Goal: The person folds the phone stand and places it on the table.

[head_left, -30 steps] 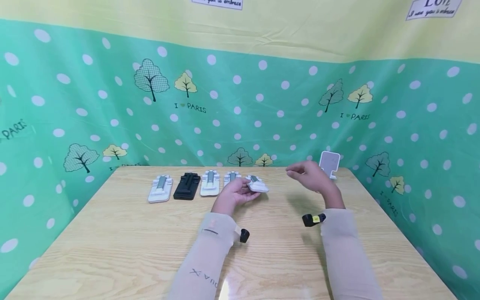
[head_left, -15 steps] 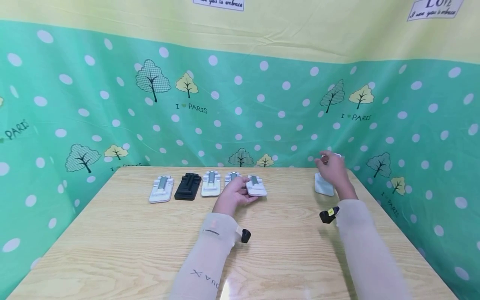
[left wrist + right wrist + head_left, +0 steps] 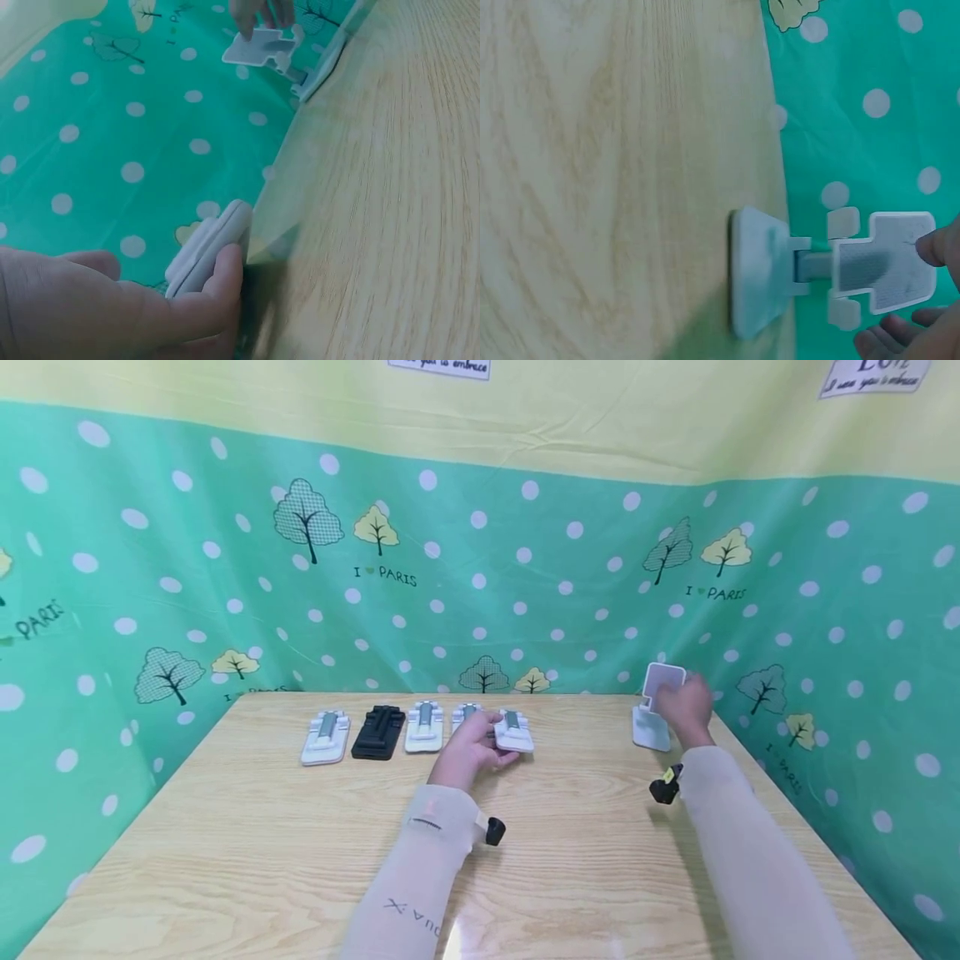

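My left hand (image 3: pixel 474 745) pinches a folded white phone stand (image 3: pixel 514 733) by its side, at the right end of a row of folded stands; in the left wrist view the stand (image 3: pixel 212 251) is seen edge-on, tilted. Far right, an unfolded white phone stand (image 3: pixel 651 728) stands with its arm raised and its grey-padded plate (image 3: pixel 896 262) upright. My right hand (image 3: pixel 688 710) is beside that plate. Its thumb overlaps the pad in the right wrist view, and the other fingers spread loosely below the plate's edge.
Several more folded stands line the table's back left: a white one (image 3: pixel 326 739), a black one (image 3: pixel 378 732), another white one (image 3: pixel 424 727) and one partly hidden (image 3: pixel 465 714) behind my left hand. A green dotted curtain (image 3: pixel 525 593) hangs right behind the wooden table (image 3: pixel 262 843).
My right hand has moved right from mid-air to the unfolded stand's plate. The stand in my left hand has turned from a slant to nearly straight, in line with the row.
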